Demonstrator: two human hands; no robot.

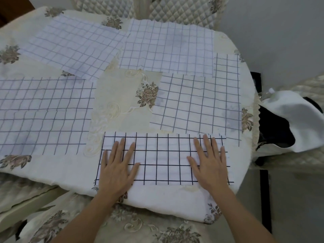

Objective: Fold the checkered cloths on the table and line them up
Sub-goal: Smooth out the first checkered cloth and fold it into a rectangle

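Observation:
A folded white cloth with a dark grid lies at the table's near edge. My left hand presses flat on its left part, fingers straight and spread. My right hand presses flat on its right part the same way. Several unfolded checkered cloths lie spread behind it: one at the left, one at the right, one at the far left and one at the far middle. A narrow strip of another checkered cloth shows at the far right.
The table wears a cream floral tablecloth with a bare patch in the middle. Quilted chair backs stand behind the table. A white and dark bag sits on a chair to the right. A floral seat cushion is below the near edge.

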